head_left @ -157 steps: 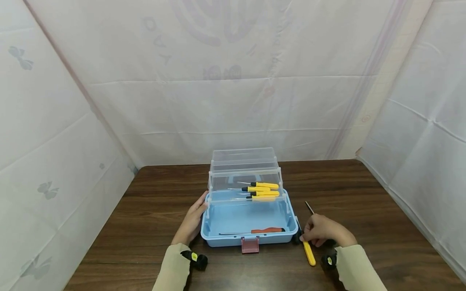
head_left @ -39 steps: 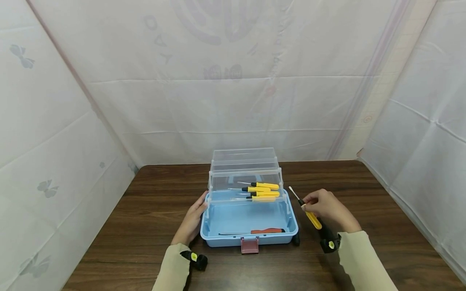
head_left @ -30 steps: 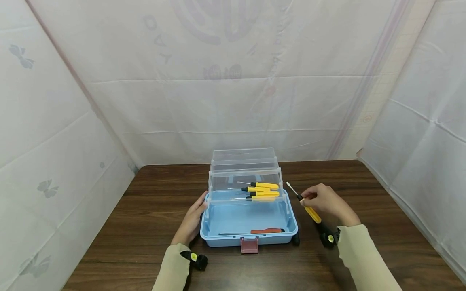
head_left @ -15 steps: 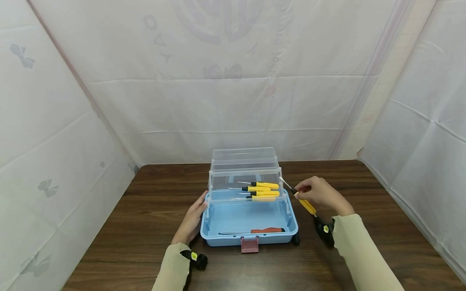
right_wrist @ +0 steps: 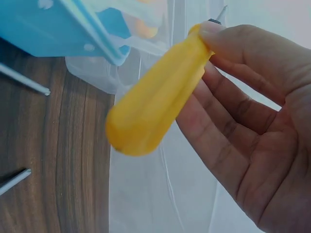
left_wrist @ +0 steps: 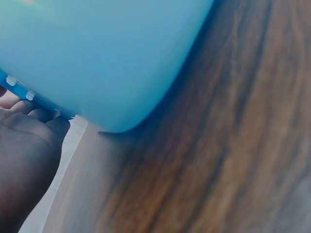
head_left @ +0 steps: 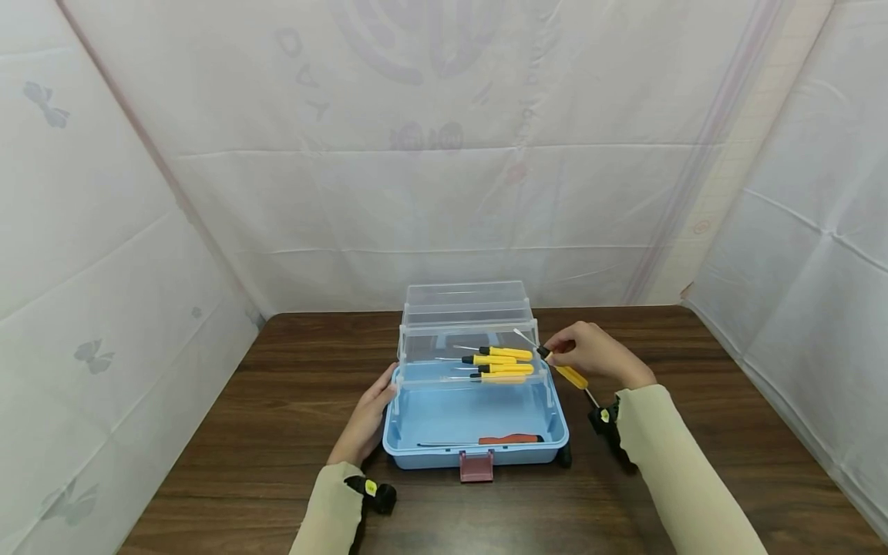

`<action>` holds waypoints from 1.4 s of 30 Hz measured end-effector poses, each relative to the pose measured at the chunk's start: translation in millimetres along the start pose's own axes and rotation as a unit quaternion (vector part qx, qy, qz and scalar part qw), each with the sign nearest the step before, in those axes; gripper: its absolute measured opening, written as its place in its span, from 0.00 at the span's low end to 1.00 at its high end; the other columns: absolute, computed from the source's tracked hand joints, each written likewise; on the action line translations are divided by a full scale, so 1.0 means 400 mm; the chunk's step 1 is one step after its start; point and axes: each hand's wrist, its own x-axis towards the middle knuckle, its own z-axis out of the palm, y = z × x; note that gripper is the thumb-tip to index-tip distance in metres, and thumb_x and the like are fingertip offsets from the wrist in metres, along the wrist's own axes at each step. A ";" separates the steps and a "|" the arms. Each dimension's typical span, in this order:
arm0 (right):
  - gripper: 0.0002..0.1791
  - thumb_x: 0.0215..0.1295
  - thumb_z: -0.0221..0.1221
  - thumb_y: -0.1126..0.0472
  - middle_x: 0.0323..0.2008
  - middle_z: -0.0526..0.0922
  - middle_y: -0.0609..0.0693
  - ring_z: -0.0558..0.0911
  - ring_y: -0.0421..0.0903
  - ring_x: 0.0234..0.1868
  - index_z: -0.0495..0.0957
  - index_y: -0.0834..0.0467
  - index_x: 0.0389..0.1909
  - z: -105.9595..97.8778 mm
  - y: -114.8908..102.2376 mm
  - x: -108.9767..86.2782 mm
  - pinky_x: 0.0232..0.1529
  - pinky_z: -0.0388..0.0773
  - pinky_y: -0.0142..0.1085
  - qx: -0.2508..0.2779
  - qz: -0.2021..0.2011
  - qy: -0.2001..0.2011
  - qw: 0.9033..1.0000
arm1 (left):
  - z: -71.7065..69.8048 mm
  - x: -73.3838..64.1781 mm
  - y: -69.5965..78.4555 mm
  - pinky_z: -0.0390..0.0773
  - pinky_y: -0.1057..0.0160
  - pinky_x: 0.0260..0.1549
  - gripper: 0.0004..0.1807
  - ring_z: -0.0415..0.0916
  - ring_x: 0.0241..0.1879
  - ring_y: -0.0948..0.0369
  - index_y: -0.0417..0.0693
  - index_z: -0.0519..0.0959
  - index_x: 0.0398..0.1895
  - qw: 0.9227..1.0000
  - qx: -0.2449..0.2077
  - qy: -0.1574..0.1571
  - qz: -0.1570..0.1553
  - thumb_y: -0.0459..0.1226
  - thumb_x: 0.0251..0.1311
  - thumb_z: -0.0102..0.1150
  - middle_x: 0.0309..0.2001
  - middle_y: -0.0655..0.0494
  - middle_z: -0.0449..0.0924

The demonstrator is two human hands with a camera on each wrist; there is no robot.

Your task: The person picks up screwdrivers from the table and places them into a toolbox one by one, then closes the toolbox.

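Note:
My right hand [head_left: 593,351] pinches a yellow-handled screwdriver [head_left: 570,376] near its black collar, between thumb and fingertips. The shaft points up and left over the right end of the clear upper tray [head_left: 423,370]. Several yellow-handled screwdrivers [head_left: 502,360] lie side by side in that tray. The light blue toolbox [head_left: 444,412] stands with its lid raised; a screwdriver with a red-orange handle [head_left: 509,439] lies along its front inside. My left hand [head_left: 364,420] holds the box's left wall, its fingers against the rim in the left wrist view.
To the right of the box, a black handle [head_left: 564,455] lies against its corner. Another screwdriver shaft [head_left: 591,398] pokes out on the wooden table [head_left: 701,401], its rear part hidden by the right wrist camera. White sheeting [head_left: 465,200] rises behind the table.
My right hand has picked up the yellow-handled screwdriver from the table right of the box and carried it up and left to the tray's right end. My left hand stays in place.

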 end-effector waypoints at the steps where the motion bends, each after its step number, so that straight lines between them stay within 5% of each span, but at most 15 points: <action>1: 0.12 0.62 0.61 0.63 0.39 0.85 0.53 0.78 0.42 0.30 0.84 0.62 0.45 -0.001 -0.002 0.004 0.34 0.80 0.35 -0.003 -0.006 -0.002 1.000 | 0.000 0.001 0.000 0.47 0.43 0.71 0.31 0.39 0.76 0.48 0.52 0.47 0.77 1.000 0.001 0.001 -0.001 0.45 0.74 0.39 0.78 0.50 0.42; 42: 0.14 0.66 0.58 0.66 0.47 0.85 0.56 0.82 0.44 0.40 0.82 0.62 0.51 0.044 -0.093 0.119 0.46 0.82 0.40 -0.015 -0.075 -0.020 0.997 | 0.005 0.005 -0.004 0.46 0.43 0.71 0.32 0.38 0.76 0.46 0.50 0.47 0.77 1.000 0.001 -0.001 0.001 0.44 0.74 0.39 0.77 0.47 0.41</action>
